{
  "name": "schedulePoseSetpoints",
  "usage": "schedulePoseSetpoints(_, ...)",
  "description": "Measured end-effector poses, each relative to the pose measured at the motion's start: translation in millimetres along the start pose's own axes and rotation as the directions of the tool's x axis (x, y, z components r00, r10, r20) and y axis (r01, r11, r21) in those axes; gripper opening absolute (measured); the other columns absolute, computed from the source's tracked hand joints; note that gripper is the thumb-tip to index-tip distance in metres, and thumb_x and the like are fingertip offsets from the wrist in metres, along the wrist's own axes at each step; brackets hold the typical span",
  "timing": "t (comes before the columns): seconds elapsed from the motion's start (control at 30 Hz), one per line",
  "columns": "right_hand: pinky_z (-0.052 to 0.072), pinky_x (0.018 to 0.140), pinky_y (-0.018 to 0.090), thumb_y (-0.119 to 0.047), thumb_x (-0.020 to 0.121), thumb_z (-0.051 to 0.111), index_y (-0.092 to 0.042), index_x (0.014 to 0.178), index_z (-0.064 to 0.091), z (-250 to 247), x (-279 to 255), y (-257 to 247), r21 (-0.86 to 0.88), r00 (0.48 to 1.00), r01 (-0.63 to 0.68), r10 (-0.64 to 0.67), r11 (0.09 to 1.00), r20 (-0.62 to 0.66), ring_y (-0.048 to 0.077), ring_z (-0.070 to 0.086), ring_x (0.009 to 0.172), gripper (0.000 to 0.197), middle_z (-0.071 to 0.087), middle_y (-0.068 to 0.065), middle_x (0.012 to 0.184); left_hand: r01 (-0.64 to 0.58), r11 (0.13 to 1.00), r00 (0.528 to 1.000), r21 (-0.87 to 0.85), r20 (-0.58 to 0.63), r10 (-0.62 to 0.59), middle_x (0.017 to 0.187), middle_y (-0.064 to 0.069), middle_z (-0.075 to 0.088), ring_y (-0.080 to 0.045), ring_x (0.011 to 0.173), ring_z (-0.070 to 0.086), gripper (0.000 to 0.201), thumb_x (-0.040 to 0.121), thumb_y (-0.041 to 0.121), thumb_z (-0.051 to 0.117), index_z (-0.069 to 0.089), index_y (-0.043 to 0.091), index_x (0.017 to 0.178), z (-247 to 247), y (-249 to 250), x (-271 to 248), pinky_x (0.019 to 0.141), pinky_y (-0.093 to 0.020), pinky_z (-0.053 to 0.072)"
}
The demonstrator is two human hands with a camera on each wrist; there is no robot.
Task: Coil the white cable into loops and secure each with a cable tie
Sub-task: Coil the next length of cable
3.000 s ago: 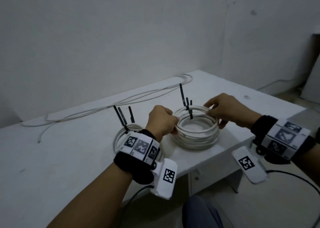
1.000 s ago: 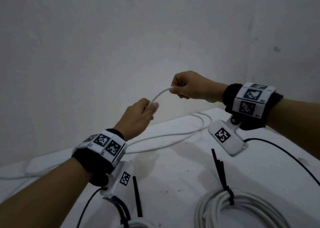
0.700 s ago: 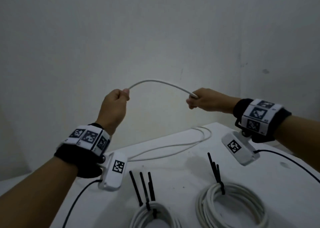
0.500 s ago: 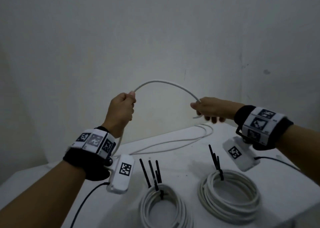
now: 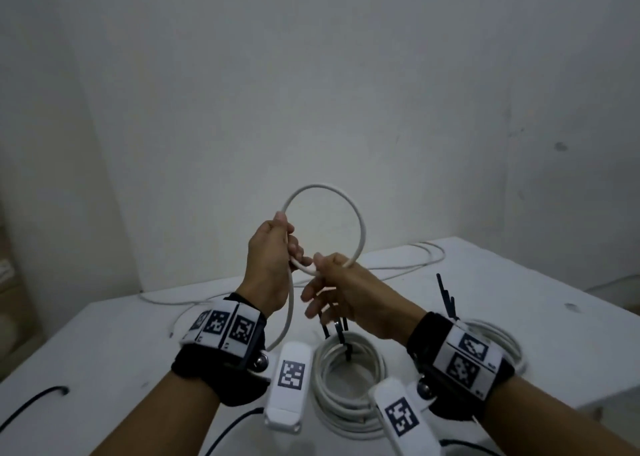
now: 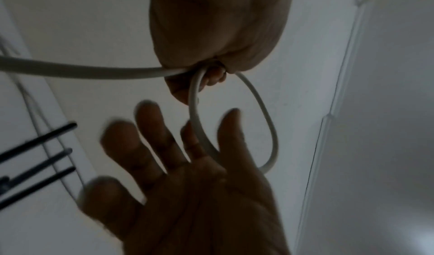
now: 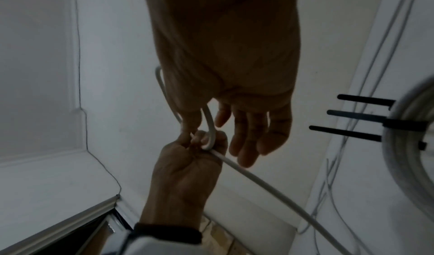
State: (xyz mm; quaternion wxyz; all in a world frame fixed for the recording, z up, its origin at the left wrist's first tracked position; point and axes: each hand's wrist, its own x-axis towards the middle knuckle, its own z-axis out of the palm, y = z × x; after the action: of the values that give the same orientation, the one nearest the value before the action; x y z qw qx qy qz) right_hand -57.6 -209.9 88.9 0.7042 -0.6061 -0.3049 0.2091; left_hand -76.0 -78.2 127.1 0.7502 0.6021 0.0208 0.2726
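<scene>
My left hand (image 5: pixel 291 251) is curled round the white cable (image 5: pixel 362 227) where a single round loop crosses itself, held up in the air above the table. In the left wrist view the left hand (image 6: pixel 211 73) shows as a fist closed on the crossing. My right hand (image 5: pixel 317 282) is just to its right, fingers straight and spread. The cable (image 6: pixel 270 129) lies in the fork between the right hand's (image 6: pixel 209 119) thumb and forefinger. From my left fist (image 7: pixel 202 140) the cable (image 7: pixel 258 181) trails down to the table.
Two finished white coils lie on the white table (image 5: pixel 104 351): one in the middle (image 5: pixel 346 396) and one at the right (image 5: pixel 498 337), each with black cable ties (image 5: pixel 337 331) sticking up. Loose cable (image 5: pixel 398 266) runs along the back by the wall. Black camera cords (image 5: pixel 34 396) lie in front.
The hands have come together, closing the cable's arc into a full loop. My right hand's fingers have spread out from the cable, while the left keeps its grip.
</scene>
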Motion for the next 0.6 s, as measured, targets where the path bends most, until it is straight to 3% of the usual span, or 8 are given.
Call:
schedulePoseSetpoints(0.1,0.048,0.057,0.026,-0.054,0.082,0.056,-0.012,0.102,0.050,-1,-3,-7,-0.240,0.988,0.030,-0.066,0.970,-0.140,0.015,0.064,0.072,0.046,0.065,0.006,0.092,-0.076,0.984,0.995,0.160,-0.045,0.085,0.058,-0.002,0.036,-0.014,0.052,0.034,0.030,0.103,0.031,0.040,0.049,0.011,0.082,-9,-3,0,0.049,-0.026,0.039)
schedulePoseSetpoints(0.17,0.045,0.053,0.024,-0.049,0.089,0.053,-0.013,0.096,0.053,-5,-1,-18,-0.372,0.951,0.115,-0.211,0.921,-0.227,0.014,0.061,0.067,0.036,0.066,0.004,0.087,-0.066,0.979,0.997,0.191,-0.035,0.074,0.058,-0.001,0.035,-0.014,0.053,0.032,0.029,0.101,0.030,0.044,0.050,0.010,0.081,-13,-6,2,0.049,-0.027,0.032)
schedulePoseSetpoints(0.27,0.036,0.036,0.020,-0.033,0.101,0.039,-0.011,0.085,0.050,3,3,-21,-0.496,0.914,0.166,-0.322,0.853,-0.248,0.013,0.053,0.043,0.029,0.060,0.008,0.064,0.015,0.988,1.000,0.157,0.010,-0.017,0.059,0.000,0.035,-0.012,0.053,0.032,0.033,0.102,0.033,0.041,0.052,0.009,0.083,-14,-8,3,0.049,-0.024,0.031)
schedulePoseSetpoints(0.33,0.030,0.032,0.018,-0.029,0.102,0.033,-0.010,0.080,0.046,13,6,-16,-0.404,0.879,0.169,-0.323,0.899,-0.352,0.010,0.043,0.033,0.032,0.051,0.010,0.056,0.099,0.995,0.993,0.033,0.069,-0.101,0.061,0.001,0.038,-0.011,0.054,0.037,0.040,0.103,0.037,0.035,0.056,0.007,0.087,-14,-7,2,0.051,-0.024,0.037)
schedulePoseSetpoints(0.43,0.027,0.032,0.017,-0.026,0.102,0.031,-0.011,0.076,0.042,17,13,-10,-0.110,0.822,0.182,-0.213,0.977,-0.528,0.012,0.035,0.031,0.032,0.041,0.007,0.053,0.133,0.988,0.982,-0.078,0.147,-0.121,0.064,0.000,0.047,-0.014,0.057,0.048,0.045,0.104,0.038,0.031,0.060,0.006,0.092,-17,-8,0,0.055,-0.028,0.050)
schedulePoseSetpoints(0.5,0.024,0.034,0.016,-0.024,0.101,0.032,-0.013,0.073,0.040,15,19,-11,0.023,0.794,0.200,-0.149,0.979,-0.590,0.012,0.032,0.031,0.032,0.037,0.005,0.051,0.131,0.986,0.979,-0.107,0.172,-0.111,0.064,0.000,0.047,-0.013,0.052,0.046,0.038,0.104,0.032,0.032,0.058,0.006,0.093,-22,-9,-2,0.049,-0.027,0.050)
schedulePoseSetpoints(0.6,0.023,0.034,0.016,-0.024,0.101,0.034,-0.013,0.071,0.038,17,26,-8,0.088,0.777,0.226,-0.125,0.970,-0.616,0.012,0.030,0.030,0.033,0.033,0.004,0.048,0.126,0.988,0.975,-0.090,0.193,-0.107,0.064,0.000,0.043,-0.010,0.051,0.040,0.033,0.104,0.025,0.033,0.058,0.005,0.097,-30,-10,-1,0.046,-0.023,0.043)
